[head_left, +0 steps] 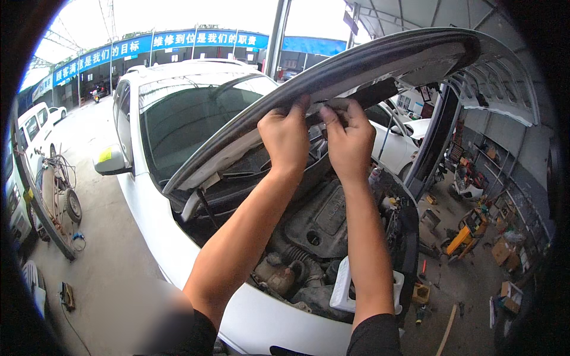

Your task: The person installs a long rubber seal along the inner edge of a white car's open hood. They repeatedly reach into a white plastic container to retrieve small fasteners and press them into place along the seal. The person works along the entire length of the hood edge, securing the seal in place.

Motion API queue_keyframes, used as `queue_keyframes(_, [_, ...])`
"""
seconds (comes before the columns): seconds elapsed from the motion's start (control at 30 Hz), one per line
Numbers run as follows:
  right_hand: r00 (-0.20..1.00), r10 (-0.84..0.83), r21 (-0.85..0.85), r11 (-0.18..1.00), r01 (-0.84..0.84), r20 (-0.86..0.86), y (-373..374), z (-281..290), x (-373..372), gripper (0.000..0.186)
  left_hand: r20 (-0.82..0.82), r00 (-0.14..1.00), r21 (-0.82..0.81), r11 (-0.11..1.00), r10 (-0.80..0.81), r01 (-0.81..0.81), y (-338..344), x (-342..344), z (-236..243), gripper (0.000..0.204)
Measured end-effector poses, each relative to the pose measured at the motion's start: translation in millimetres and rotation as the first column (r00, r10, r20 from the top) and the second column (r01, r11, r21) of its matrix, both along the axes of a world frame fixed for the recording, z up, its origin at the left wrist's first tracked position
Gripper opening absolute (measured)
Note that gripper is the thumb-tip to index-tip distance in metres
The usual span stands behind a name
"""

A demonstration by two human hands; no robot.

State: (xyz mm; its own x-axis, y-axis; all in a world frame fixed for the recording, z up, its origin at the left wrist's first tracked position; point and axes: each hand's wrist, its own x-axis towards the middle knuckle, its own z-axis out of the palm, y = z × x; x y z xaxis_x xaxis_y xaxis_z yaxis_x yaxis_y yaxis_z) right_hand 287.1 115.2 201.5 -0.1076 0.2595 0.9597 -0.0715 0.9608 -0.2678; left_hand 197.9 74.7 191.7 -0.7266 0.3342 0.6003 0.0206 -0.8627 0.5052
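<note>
Hands (284, 139) (350, 142), hood edge (323, 74) well above engine (323, 215)

White Chinese characters (205, 39) stand on a blue banner (146, 44).

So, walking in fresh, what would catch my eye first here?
Probably the raised hood, slanting across the middle, with the person's left grip and right grip up near its edge. Below lies the exposed engine of the white car. Far behind, toward the upper left, runs a long blue banner.
</note>
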Motion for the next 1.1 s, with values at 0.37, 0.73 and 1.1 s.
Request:
queue_keyframes(0.37, [0.993, 0.116, -0.075, 0.990, -0.116, 0.000, -8.0, 5.3, -13.2, 0.011, 0.211, 0.913, -0.093, 0.923, -0.349, 0.375, -22.5, -2.1, 8.4, 0.016])
queue_keyframes(0.73, [0.987, 0.163, 0.014, 0.987, -0.163, 0.009, 4.2, 10.3, -14.8, 0.012, 0.224, 0.838, -0.081, 0.847, -0.498, 0.525, -21.4, -11.4, 5.9, 0.013])
queue_keyframes(1.1, [0.999, -0.011, 0.077, 0.997, 0.014, -0.033, 7.7, 10.6, -23.2, 0.015, 0.225, 0.842, -0.102, 0.848, -0.490, 0.520, -24.8, -11.7, 5.6, 0.014])
